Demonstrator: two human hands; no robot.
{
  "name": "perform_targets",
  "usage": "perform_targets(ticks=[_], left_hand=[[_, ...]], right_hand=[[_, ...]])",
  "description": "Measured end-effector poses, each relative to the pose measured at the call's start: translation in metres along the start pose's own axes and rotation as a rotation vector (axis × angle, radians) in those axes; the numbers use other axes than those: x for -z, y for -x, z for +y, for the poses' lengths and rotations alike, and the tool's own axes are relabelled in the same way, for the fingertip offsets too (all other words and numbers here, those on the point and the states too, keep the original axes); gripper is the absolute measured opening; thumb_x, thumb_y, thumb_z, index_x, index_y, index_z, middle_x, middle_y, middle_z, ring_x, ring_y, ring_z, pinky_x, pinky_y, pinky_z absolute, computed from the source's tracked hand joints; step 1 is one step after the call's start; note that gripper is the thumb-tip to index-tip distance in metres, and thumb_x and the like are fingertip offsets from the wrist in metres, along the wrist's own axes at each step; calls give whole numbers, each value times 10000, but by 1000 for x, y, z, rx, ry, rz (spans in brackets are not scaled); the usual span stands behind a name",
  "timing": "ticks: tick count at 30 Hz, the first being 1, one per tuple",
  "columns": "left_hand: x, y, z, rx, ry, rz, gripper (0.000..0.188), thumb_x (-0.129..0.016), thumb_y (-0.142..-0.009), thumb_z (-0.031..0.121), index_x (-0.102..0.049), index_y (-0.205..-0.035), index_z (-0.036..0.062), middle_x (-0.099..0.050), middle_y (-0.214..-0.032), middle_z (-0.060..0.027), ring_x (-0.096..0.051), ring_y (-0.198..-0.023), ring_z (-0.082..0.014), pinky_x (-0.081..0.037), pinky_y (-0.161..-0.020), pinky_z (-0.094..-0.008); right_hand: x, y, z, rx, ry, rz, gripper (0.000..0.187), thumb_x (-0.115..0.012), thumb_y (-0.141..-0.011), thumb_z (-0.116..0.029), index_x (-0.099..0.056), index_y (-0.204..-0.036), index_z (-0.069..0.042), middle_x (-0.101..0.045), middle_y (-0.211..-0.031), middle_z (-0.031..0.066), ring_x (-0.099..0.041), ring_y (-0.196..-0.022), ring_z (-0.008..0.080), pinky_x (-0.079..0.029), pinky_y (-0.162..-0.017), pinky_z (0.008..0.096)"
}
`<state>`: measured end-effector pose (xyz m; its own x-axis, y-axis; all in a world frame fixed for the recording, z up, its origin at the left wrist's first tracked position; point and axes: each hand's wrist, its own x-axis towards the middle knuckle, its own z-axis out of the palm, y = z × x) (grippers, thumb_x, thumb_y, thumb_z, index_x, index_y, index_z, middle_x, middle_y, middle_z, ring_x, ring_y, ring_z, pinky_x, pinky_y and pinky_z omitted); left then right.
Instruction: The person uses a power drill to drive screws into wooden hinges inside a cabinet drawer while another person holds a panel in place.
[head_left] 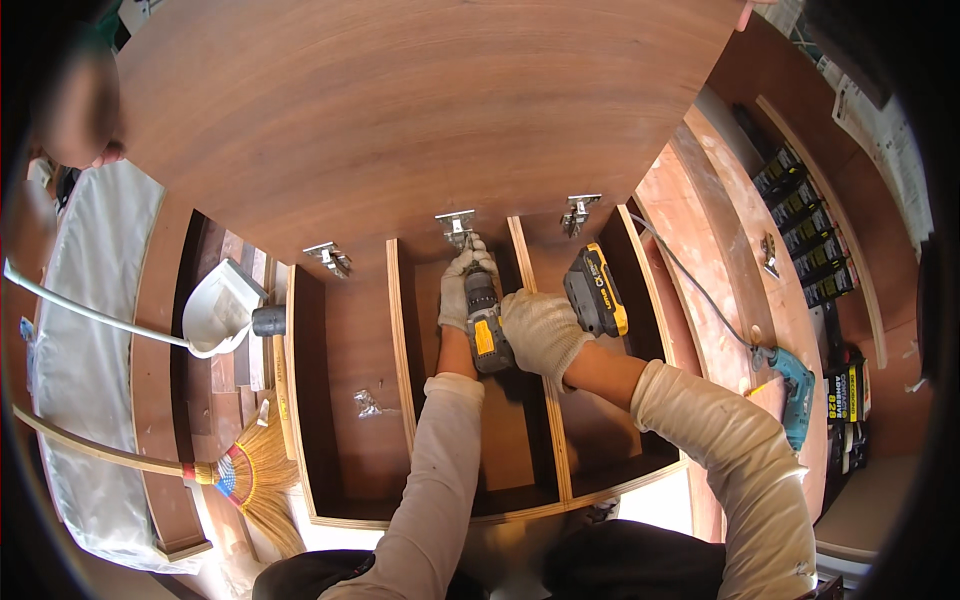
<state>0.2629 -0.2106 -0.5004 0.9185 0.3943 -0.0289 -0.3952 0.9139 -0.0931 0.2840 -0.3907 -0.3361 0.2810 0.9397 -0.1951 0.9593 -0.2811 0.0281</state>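
Observation:
A black and yellow cordless drill (487,325) points away from me, its bit at the middle cabinet hinge (456,228). My gloved right hand (545,332) is closed round its handle; the battery sticks out to the right. Beside the chuck, my gloved left hand (458,290) is closed, its fingertips round the front of the drill close to the hinge. That hinge joins a broad brown wooden panel (420,110) to a cabinet with three compartments (400,350). Two more hinges, a left one (328,258) and a right one (578,214), sit along the same edge.
Another person's hand (108,153) touches the panel's left edge. A small clear plastic packet (370,403) lies in the left compartment. Left of the cabinet are a white dustpan (222,308) and a straw broom (258,478). On the right, a teal corded drill (797,395) lies near stacked boxes (808,230).

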Motion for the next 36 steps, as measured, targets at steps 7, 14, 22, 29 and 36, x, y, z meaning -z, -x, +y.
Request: perform_targets(ticks=[7, 14, 22, 29, 36], left_hand=[[0, -2, 0, 19, 35, 5, 293, -602, -960, -47, -601, -1252, -19, -673, -1082, -116, -662, -872, -180, -618, -806, -350], [2, -1, 3, 7, -36, 7, 275, -593, -975, -39, -601, -1249, -14, -677, -1082, -120, -663, -875, -179, -617, -810, -343], [3, -2, 4, -16, -61, 20, 260, -580, -980, -42, -588, -1239, -29, -681, -1064, -132, -667, -853, -189, -621, -789, -347], [3, -2, 5, 7, -24, 38, 254, -585, -968, -58, -610, -1217, -15, -689, -1063, -122, -673, -848, -179, -628, -784, -331], [4, -2, 4, -20, 5, 19, 248, -592, -982, -39, -610, -1227, -12, -695, -1083, -126, -675, -854, -185, -631, -786, -336]], right_hand=[[-8, -4, 0, 30, 1, 61, 332, -693, -775, -127, -663, -1054, 50, -678, -951, 202, -726, -824, 330, -577, -649, 444], [-5, -1, -6, 30, 42, 77, 329, -657, -762, -105, -651, -1039, 71, -664, -907, 211, -719, -776, 337, -561, -585, 463], [-4, -3, -4, 10, 38, 7, 317, -730, -817, -154, -669, -1050, 53, -679, -971, 191, -730, -828, 307, -582, -665, 417], [-5, -4, -5, 12, 34, 21, 318, -725, -823, -163, -670, -1057, 46, -680, -978, 197, -731, -841, 316, -582, -685, 433], [-4, -6, -7, -18, 29, 2, 352, -745, -807, -144, -662, -1091, 46, -682, -1004, 182, -740, -890, 313, -591, -715, 433]])
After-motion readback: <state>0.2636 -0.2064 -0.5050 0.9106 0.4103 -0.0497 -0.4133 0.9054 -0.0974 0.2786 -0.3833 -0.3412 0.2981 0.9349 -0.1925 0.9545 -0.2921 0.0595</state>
